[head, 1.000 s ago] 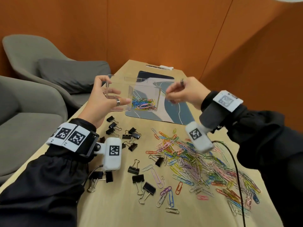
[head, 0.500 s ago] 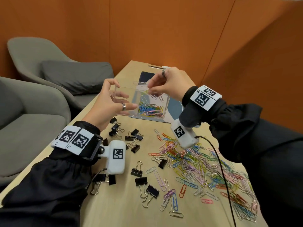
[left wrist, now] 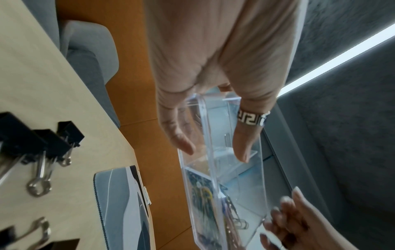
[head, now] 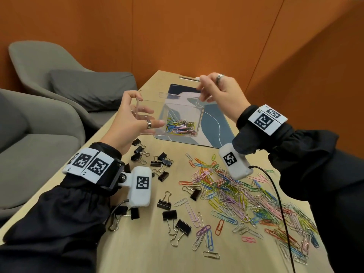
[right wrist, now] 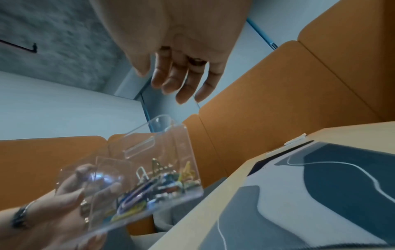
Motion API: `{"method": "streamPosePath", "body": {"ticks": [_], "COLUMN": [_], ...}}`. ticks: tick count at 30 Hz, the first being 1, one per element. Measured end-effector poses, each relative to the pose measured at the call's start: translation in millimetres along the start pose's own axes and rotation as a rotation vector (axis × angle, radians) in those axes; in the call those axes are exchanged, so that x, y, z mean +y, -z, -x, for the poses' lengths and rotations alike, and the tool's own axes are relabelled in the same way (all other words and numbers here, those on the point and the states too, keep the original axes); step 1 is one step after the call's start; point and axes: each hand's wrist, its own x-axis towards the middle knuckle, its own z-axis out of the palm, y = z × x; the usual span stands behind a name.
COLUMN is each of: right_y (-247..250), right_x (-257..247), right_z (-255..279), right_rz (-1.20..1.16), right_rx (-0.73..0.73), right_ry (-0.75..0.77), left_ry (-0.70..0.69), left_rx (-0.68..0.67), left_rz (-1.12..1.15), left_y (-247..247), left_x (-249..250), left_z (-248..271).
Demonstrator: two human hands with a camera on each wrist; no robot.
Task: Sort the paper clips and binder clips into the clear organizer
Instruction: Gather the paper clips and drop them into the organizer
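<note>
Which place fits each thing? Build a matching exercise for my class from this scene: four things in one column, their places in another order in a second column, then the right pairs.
Things
1. clear organizer
2. black binder clips
3. mat
4. grey chairs

Places
A. lying flat on the far part of the table
B. held up off the table by the left hand
C. standing beside the table, on the left
D. scattered on the near left of the table

Pairs: 1-B, 2-D, 3-A, 4-C
</note>
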Motion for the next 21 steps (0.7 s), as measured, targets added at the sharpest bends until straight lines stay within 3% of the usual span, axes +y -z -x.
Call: {"method": "streamPosePath", "body": {"ticks": [2, 4, 6, 9, 12, 15, 21], "right_y": [3.6, 3.8, 1.3, -4.8, -16.3, -21.2, -8.5], "right_x": [11.3, 20.0, 30.1, 42.0, 46.0, 49.4, 41.7], "right_z": [7.4, 18.1, 30.3, 50.7, 65.2, 72.9, 92.1], "right_rz": [0.012, 0.032, 0.155, 0.402, 0.473, 0.557, 0.515], "right_rx": [0.110, 0.104, -0.148, -0.741, -1.018, -1.092, -0.983], "right_ry": [-0.025, -0.098, -0.208, -0.300, -0.348, -0.310, -0.262], "left_ry": [-0.007, -0.010, -0.011, -0.010, 0.000, 0.003, 0.001], "left_rx": [0.025, 0.055, 0.083, 0.099, 0.096, 0.089, 0.083], "left_rz": [0.006, 0.014, 0.019, 0.020, 0.007, -0.002, -0.002], "left_y": [0.8, 2.2, 3.9, 4.6, 3.5, 1.9, 2.9], "left_x": [0.2, 0.7, 0.8, 1.3, 0.7, 0.2, -0.1], "left_z": [-0.7, -1.6, -2.6, -3.5, -2.9, -2.2, -2.4]}}
